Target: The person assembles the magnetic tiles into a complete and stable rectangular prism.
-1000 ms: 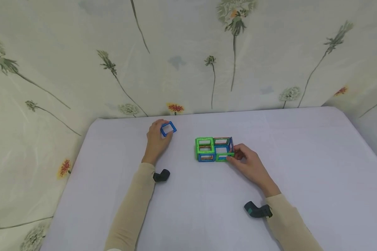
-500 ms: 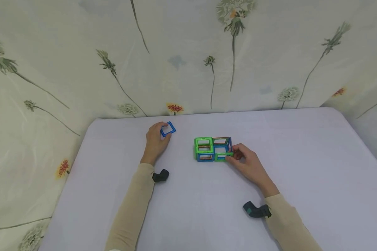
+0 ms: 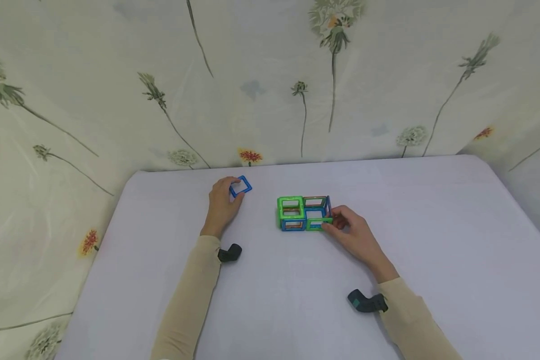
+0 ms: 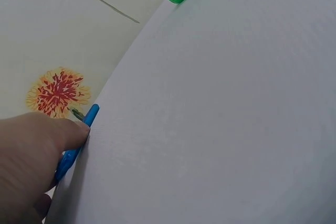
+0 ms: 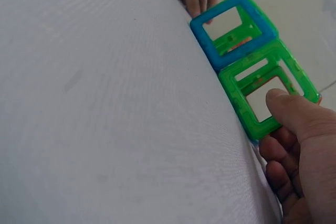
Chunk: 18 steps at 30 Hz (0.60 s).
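In the head view, my left hand (image 3: 220, 205) holds a blue square magnetic tile (image 3: 247, 182) by its edges near the table's back edge. The left wrist view shows the thumb on this tile (image 4: 68, 163), seen nearly edge-on. To its right stands a two-cell structure of magnetic tiles (image 3: 304, 207), with green, blue and orange frames. Its left cell has a green tile on top; its right cell is open above. My right hand (image 3: 353, 232) grips the right end, thumb against the front green tile (image 5: 239, 106). Its curled fingers lie at the end and are partly hidden.
A white cloth covers the table (image 3: 270, 285). Behind it hangs a backdrop (image 3: 369, 90) printed with flowers. Dark wrist cameras (image 3: 230, 252) stick out inward from both sleeves, low over the table.
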Available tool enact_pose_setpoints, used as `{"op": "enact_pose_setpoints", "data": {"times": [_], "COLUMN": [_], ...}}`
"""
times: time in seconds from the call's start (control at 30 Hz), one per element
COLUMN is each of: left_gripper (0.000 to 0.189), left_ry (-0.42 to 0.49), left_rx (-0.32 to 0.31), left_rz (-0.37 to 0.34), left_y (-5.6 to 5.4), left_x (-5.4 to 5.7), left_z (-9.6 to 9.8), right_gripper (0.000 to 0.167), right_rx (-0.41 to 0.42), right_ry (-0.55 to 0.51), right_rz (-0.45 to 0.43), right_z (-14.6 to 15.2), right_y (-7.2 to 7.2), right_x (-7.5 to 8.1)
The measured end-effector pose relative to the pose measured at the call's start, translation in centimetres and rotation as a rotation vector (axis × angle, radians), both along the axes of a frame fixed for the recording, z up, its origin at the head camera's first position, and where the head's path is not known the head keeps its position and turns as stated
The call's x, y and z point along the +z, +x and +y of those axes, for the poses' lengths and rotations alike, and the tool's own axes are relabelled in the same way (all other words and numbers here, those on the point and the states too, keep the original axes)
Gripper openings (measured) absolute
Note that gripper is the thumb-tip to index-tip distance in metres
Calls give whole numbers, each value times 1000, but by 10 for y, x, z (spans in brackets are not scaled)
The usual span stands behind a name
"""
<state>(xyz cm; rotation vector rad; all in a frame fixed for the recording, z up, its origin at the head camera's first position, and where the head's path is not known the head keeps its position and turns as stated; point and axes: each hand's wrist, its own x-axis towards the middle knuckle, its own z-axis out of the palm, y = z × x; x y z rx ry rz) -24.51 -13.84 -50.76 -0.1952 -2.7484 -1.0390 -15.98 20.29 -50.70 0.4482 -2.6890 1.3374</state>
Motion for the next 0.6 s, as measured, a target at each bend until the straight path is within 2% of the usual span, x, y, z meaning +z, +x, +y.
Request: {"op": "enact_pose_setpoints", "data": {"times": [0.23, 0.6], "left_gripper": [33, 32], "left_ry": [7, 24], "left_rx": [8, -11], "left_rz": [-18, 33], "left_y": [2, 3], "left_x": [3, 0], "left_z": [1, 0], "right_gripper": [26, 26], "right_rx": [-4, -8], "right_ry": [-1, 5], "right_rz": [-13, -28], "right_z": [-1, -3], "right_y": [-1, -4], "right_x": [2, 4]}}
